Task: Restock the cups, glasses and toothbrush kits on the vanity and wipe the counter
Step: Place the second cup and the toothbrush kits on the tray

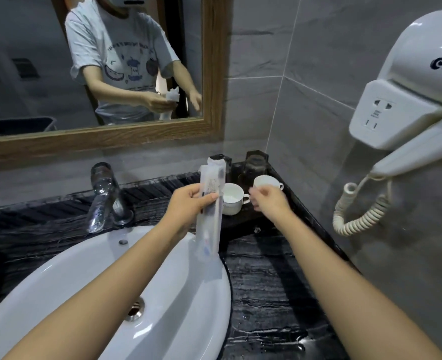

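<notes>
Left hand point(188, 203) gripping toothbrush kits point(210, 203) upright; right hand point(267, 200) hovering loosely open, blurred, just before white cup point(265, 181).

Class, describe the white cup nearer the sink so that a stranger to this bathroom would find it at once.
Start at the white basin and look right to the dark tray in the counter's back corner. Two white handled cups stand there before two dark glasses. Yours is the left cup, just behind the toothbrush kit held in the left hand; the other cup sits beyond the right hand.
</notes>
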`<action>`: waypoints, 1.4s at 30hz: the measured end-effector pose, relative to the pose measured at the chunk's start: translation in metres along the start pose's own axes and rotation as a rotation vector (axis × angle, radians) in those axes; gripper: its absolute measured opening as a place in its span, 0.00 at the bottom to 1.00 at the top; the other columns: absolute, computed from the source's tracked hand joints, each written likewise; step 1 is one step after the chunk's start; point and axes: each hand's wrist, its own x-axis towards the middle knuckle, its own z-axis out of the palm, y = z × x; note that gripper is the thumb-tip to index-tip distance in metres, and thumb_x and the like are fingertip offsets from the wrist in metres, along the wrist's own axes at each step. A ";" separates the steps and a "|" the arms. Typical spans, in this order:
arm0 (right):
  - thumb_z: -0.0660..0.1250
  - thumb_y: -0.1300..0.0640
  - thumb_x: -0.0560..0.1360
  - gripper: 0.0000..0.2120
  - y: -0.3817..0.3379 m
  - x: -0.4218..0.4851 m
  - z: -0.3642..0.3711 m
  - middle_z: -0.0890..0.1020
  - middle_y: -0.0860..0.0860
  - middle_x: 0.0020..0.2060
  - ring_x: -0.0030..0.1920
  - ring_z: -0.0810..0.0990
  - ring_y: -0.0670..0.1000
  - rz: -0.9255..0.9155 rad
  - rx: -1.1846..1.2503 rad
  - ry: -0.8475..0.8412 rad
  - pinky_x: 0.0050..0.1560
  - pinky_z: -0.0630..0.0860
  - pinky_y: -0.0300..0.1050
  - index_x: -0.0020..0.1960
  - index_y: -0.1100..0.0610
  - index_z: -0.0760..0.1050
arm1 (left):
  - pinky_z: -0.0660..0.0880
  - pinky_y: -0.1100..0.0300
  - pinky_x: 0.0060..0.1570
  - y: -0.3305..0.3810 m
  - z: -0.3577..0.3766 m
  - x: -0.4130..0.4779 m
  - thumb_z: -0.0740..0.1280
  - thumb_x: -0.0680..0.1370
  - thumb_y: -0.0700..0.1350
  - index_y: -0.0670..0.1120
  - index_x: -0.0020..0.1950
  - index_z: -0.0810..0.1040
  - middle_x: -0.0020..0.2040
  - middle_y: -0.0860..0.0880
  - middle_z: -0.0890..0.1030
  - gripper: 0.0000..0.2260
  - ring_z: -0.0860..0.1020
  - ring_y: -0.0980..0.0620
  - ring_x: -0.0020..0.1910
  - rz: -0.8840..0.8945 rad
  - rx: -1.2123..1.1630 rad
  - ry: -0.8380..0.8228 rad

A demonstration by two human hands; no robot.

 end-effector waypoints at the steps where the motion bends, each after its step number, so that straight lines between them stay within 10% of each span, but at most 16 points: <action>1: 0.63 0.57 0.76 0.14 0.023 0.002 0.007 0.79 0.62 0.40 0.42 0.78 0.58 0.058 -0.105 0.076 0.46 0.76 0.51 0.45 0.70 0.76 | 0.77 0.64 0.33 -0.003 -0.005 0.000 0.70 0.72 0.38 0.47 0.41 0.83 0.36 0.53 0.85 0.04 0.82 0.56 0.36 -0.019 -0.017 0.015; 7: 0.68 0.59 0.74 0.13 0.094 -0.003 0.041 0.77 0.61 0.55 0.53 0.77 0.60 0.161 -0.228 0.215 0.51 0.73 0.48 0.55 0.65 0.72 | 0.78 0.57 0.38 -0.019 -0.025 0.001 0.70 0.72 0.40 0.47 0.42 0.84 0.39 0.50 0.86 0.04 0.83 0.52 0.38 -0.078 -0.048 0.044; 42: 0.72 0.61 0.70 0.08 0.156 -0.057 0.008 0.76 0.51 0.35 0.34 0.73 0.47 0.031 -0.105 0.226 0.36 0.68 0.35 0.39 0.57 0.72 | 0.78 0.66 0.37 -0.070 -0.012 -0.005 0.67 0.74 0.38 0.44 0.45 0.83 0.40 0.50 0.86 0.06 0.83 0.56 0.39 -0.271 -0.213 0.002</action>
